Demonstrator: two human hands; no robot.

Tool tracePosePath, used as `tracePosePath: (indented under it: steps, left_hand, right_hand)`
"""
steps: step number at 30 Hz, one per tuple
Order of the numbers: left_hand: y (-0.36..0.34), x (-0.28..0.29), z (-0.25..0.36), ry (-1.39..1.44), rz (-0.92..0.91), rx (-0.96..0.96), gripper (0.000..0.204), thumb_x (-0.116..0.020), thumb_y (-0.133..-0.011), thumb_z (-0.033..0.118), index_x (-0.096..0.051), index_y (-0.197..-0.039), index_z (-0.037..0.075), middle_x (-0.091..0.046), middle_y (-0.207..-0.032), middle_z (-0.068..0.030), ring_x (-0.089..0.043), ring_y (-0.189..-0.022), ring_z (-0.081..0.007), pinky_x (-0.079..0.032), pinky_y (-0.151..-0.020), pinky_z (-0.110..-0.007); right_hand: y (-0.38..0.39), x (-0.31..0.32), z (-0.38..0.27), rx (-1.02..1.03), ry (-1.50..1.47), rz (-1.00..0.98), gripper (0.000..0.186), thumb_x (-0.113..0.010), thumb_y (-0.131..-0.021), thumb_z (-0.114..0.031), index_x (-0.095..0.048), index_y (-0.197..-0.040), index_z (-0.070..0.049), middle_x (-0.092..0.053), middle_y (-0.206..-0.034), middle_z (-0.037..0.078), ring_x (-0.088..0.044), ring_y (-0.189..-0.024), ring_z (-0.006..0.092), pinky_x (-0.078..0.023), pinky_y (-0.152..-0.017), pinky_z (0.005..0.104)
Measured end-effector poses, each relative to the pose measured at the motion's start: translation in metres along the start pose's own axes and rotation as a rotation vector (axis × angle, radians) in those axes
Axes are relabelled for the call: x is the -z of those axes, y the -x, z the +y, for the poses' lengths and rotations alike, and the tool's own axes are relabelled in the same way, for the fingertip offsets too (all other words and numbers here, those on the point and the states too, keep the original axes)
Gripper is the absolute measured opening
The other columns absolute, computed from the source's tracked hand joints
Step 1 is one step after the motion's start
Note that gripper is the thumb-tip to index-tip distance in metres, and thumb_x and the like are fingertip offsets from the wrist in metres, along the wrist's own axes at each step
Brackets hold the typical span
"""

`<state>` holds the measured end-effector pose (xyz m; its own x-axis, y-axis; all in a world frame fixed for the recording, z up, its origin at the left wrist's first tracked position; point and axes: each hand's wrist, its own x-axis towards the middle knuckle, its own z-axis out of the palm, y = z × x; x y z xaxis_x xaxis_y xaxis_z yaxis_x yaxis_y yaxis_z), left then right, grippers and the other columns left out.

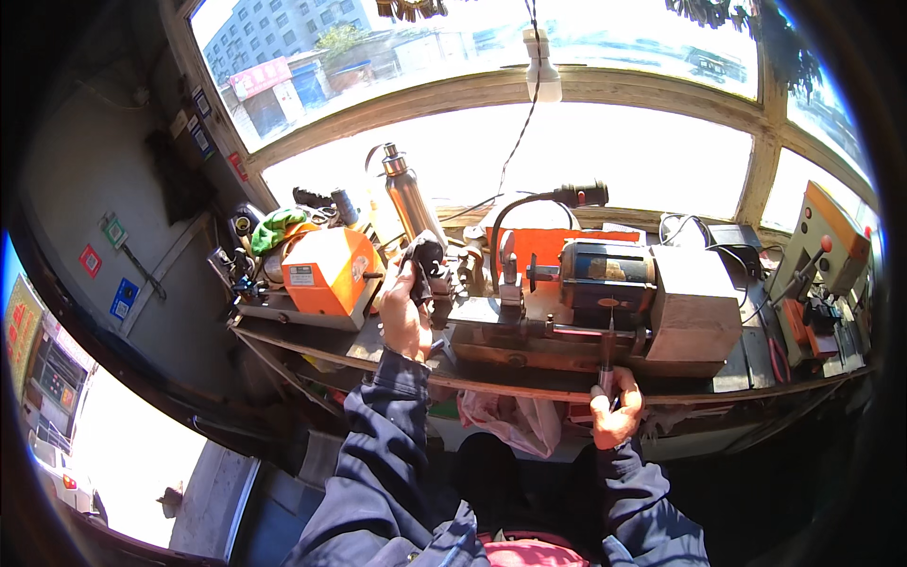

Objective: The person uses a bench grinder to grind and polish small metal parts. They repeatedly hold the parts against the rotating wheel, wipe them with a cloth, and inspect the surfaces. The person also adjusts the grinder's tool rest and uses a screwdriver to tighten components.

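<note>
My left hand (404, 319) is raised over the front of the workbench, its fingers closed round a small black lumpy object (428, 263) whose kind I cannot make out. Between the fingers of my right hand (617, 412), at the bench's front edge, is a thin screwdriver-like tool (607, 376). Its slim shaft points upward in front of a bench machine with a dark motor (607, 274). The hands are apart, with the machine's metal bed (515, 352) between and beyond them.
Left on the workbench (557, 386) stands an orange machine (326, 267), with a metal bottle (406, 194) behind. A gooseneck lamp (578, 195) arches over the middle. Red-handled pliers (778, 361) and a beige machine (822, 255) are at right. A plastic bag (510, 420) hangs below.
</note>
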<state>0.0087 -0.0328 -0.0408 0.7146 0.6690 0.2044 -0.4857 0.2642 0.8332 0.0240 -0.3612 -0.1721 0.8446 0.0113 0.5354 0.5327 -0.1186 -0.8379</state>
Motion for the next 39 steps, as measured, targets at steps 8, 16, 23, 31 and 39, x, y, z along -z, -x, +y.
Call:
tracePosePath:
  steps: [8, 16, 23, 31, 39]
  left_hand:
    - [0.001, -0.006, -0.011, -0.109, -0.123, -0.144, 0.028, -0.057, -0.093, 0.015, -0.062, -0.117, 0.002, -0.067, -0.105, -0.0061, -0.061, -0.096, -0.0152, -0.047, -0.089, -0.029]
    - [-0.02, 0.004, -0.009, -0.234, -0.038, -0.02, 0.032, -0.058, -0.096, 0.02, -0.063, -0.122, 0.003, -0.066, -0.1, -0.0037, -0.06, -0.082, -0.0098, -0.049, -0.075, -0.025]
    - [-0.009, 0.012, -0.007, 0.003, -0.024, -0.012, 0.032, -0.049, -0.106, 0.027, -0.061, -0.128, 0.007, -0.07, -0.108, -0.0007, -0.064, -0.085, -0.0081, -0.052, -0.07, -0.023]
    - [-0.006, 0.007, 0.009, -0.271, -0.301, -0.046, 0.025, -0.062, -0.098, 0.007, -0.068, -0.12, -0.003, -0.073, -0.108, -0.005, -0.067, -0.093, -0.009, -0.052, -0.084, -0.024]
    - [-0.011, 0.0, 0.02, -0.394, -0.233, -0.149, 0.01, -0.066, -0.092, 0.0, -0.072, -0.098, -0.005, -0.075, -0.088, -0.005, -0.066, -0.076, -0.0063, -0.054, -0.071, -0.023]
  right_hand:
    - [0.001, -0.001, 0.0, 0.011, 0.01, 0.022, 0.033, -0.071, -0.079, -0.013, -0.067, -0.11, -0.002, -0.066, -0.09, 0.013, -0.064, -0.078, 0.0257, -0.052, -0.074, 0.0363]
    - [0.0, 0.001, -0.003, -0.013, 0.0, -0.006, 0.032, -0.071, -0.08, -0.013, -0.067, -0.11, -0.002, -0.066, -0.089, 0.012, -0.063, -0.077, 0.0241, -0.051, -0.073, 0.0353]
    - [-0.001, 0.001, -0.003, -0.02, -0.007, -0.014, 0.031, -0.071, -0.08, -0.013, -0.066, -0.109, -0.003, -0.065, -0.089, 0.012, -0.063, -0.076, 0.0232, -0.051, -0.071, 0.0346]
    - [0.001, 0.001, -0.002, -0.026, -0.016, -0.009, 0.032, -0.071, -0.08, -0.013, -0.066, -0.11, -0.002, -0.066, -0.089, 0.012, -0.063, -0.076, 0.0236, -0.051, -0.072, 0.0347]
    - [0.0, 0.0, -0.002, 0.01, 0.008, 0.011, 0.032, -0.07, -0.08, -0.013, -0.066, -0.11, -0.001, -0.066, -0.088, 0.012, -0.063, -0.076, 0.0232, -0.051, -0.072, 0.0357]
